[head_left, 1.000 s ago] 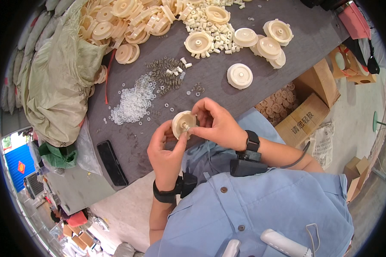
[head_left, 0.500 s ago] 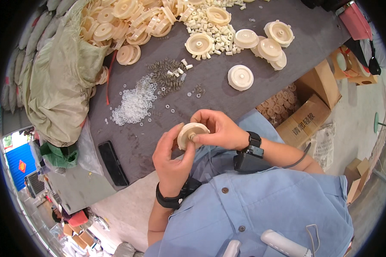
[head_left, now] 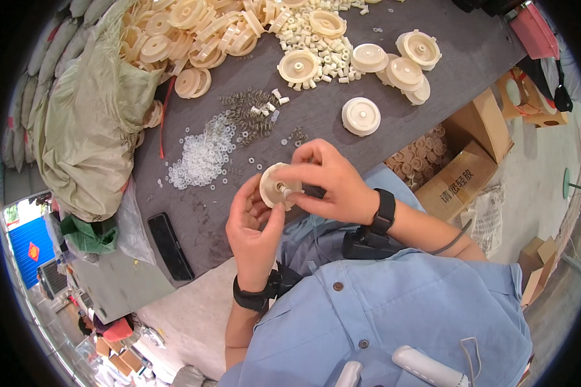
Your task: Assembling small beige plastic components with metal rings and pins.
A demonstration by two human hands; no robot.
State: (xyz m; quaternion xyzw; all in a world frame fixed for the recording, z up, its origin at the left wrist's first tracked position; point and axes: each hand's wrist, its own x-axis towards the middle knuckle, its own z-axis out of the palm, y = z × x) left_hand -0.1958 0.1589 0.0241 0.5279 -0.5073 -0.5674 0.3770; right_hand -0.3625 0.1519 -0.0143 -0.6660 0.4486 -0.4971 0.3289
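Note:
A round cream plastic wheel [head_left: 269, 188] with a raised centre post is held tilted above the table's near edge. My left hand [head_left: 255, 229] grips its rim from the left and below, thumb in front and fingers behind. From the right, my right hand [head_left: 339, 184] reaches over the wheel's face. Its thumb and fingertips close on the post [head_left: 283, 188] at the centre. Whether a separate small piece sits on that post, I cannot tell. Beyond my hands lie a heap of clear washers [head_left: 200, 155] and a tangle of small metal springs [head_left: 252, 116].
Cream wheels [head_left: 193, 32] and small white sleeves [head_left: 332, 58] are piled at the table's far side. Several loose wheels [head_left: 361, 117] lie to the right. A black phone [head_left: 170, 246] rests at the left edge. An open carton [head_left: 455, 184] of parts stands on the right.
The wheel has shifted slightly left and up and now faces more to the right. My right hand has lifted, with its fingers reaching over the face; its thumb has slid lower beside the post.

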